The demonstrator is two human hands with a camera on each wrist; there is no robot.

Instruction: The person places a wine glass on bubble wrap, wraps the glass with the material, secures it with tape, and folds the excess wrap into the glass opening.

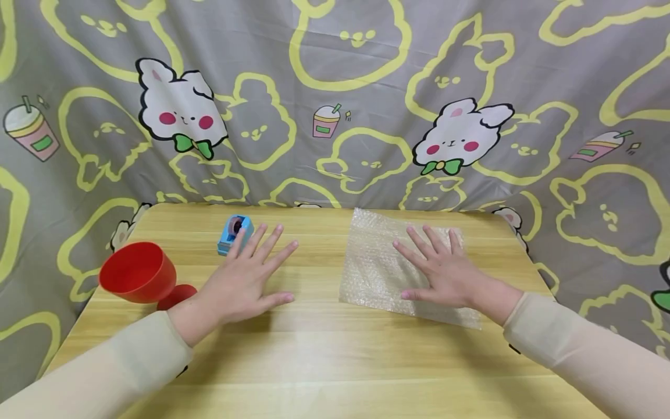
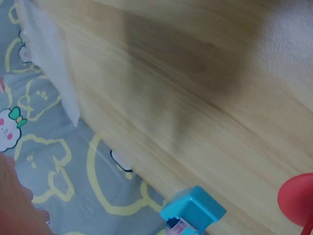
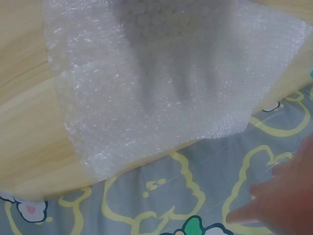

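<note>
Tape [image 1: 235, 223] in dispenser [image 2: 196, 208]; goblet [image 1: 141, 273] near left hand [image 1: 238, 288]

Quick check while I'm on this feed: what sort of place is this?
Probably an indoor tabletop workspace, screened off with fabric: a wood-grain table stands before a cartoon-print curtain, with a blue tape dispenser and a sheet of bubble wrap on top.

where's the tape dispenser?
Head view, left of centre: the tape dispenser sits far back on the table, right of the red goblet, partly behind the left hand.
</note>
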